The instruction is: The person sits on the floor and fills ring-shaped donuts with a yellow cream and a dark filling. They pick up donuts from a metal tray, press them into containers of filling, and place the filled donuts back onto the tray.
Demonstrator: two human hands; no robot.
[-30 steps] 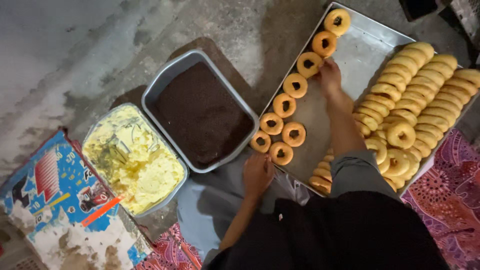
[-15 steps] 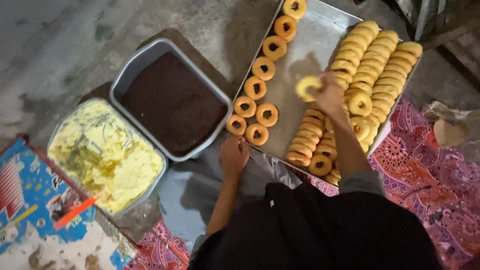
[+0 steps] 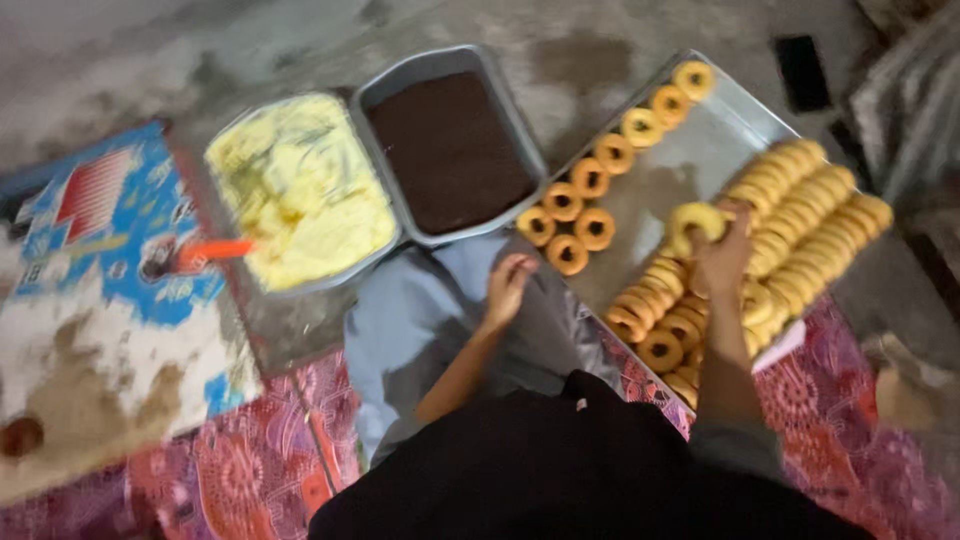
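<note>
- Right hand [image 3: 722, 255]: the grip pinches one plain ring-shaped pastry [image 3: 695, 220] by its edge, raised just above the metal tray [image 3: 700, 150]. An edge pinch leaves the ring's hole and faces uncovered.
- Left hand [image 3: 507, 288]: fingers loosely curled, holding nothing, resting on the grey cloth [image 3: 420, 320] over the lap, just beside the tray's near corner.
- Plain rings [image 3: 800, 220]: stacked on edge in tight overlapping rows along the tray's right side; this packing saves space. Too many and too blurred to count.
- Filled rings [image 3: 590, 180]: eight visible, dark-centred, laid flat in a line along the tray's left edge with a small cluster at the near end; lying flat keeps the dark centres facing up.
- Containers: two, side by side on the floor left of the tray. One grey pan [image 3: 450, 150] holds a dark brown filling; one tray [image 3: 300, 190] holds pale yellow dough-like mass with an orange-handled tool [image 3: 215, 250].
- One printed blue cardboard box [image 3: 110, 220], far left.
</note>
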